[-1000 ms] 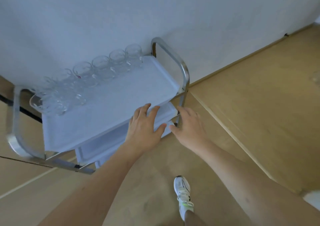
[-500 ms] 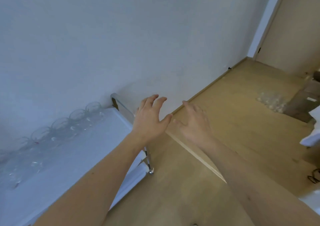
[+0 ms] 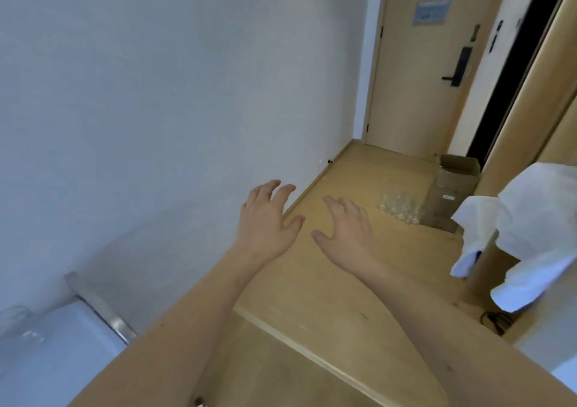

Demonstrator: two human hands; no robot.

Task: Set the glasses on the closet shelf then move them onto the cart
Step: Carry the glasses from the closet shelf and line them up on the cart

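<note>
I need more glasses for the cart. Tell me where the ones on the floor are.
The glasses on the floor stand in a cluster far ahead on the right, right beside the open cardboard box, short of the door.

Bare forearms, seemingly sleeveless (cuffs unseen), ringless fingers point(image 3: 274, 192)

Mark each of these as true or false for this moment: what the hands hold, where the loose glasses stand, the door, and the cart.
1. Both hands hold glasses. False: the left hand and right hand are empty, fingers spread.
2. A cluster of glasses stands on the floor beside a cardboard box. True.
3. The door at the end of the hall stands wide open. False: it is closed.
4. The cart shows at the lower left. True.
</note>
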